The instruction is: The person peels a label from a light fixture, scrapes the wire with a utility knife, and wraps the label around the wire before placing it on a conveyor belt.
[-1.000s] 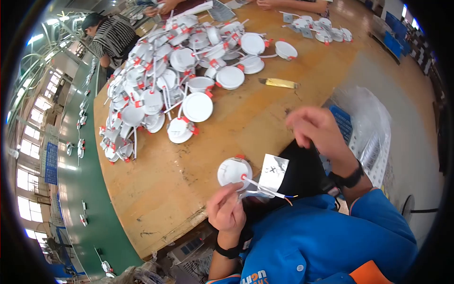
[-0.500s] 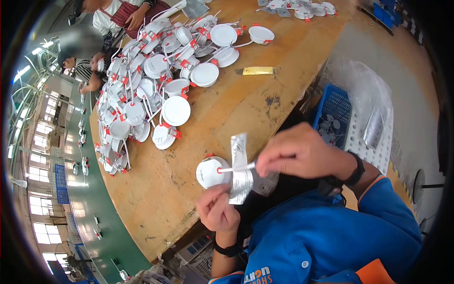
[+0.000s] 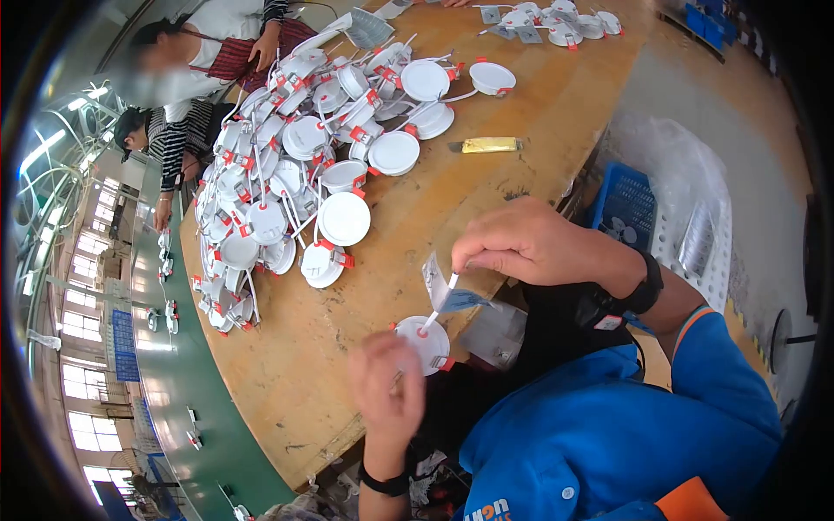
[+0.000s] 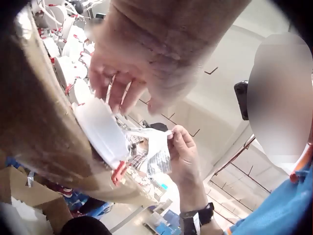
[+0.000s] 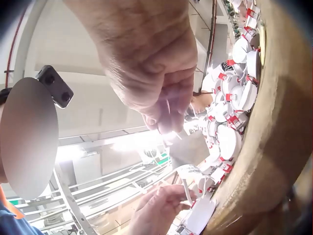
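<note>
A round white downlight (image 3: 433, 349) with red clips lies at the table's near edge. From a red grommet on its face rises a white cable (image 3: 430, 323), with a silver foil label (image 3: 459, 300) around it. My right hand (image 3: 526, 243) pinches the cable's upper end between thumb and fingers, and the bare wire ends are hidden. My left hand (image 3: 387, 386), blurred in the head view, is beside the lamp's left rim. Its fingers (image 4: 120, 93) look loosely bent and apart above the lamp in the left wrist view, with nothing gripped.
A large heap of downlights (image 3: 304, 139) covers the far left of the table, with a smaller group (image 3: 565, 22) farther back. A yellow-handled cutter (image 3: 489, 145) lies mid-table. A blue basket (image 3: 625, 204) stands at the right. Other people sit beyond a green conveyor (image 3: 187, 382).
My right hand came in from the right, took the cable and lifted its end. The left hand has let go of the foil label and moved to the lamp's left side. The lamp has turned.
</note>
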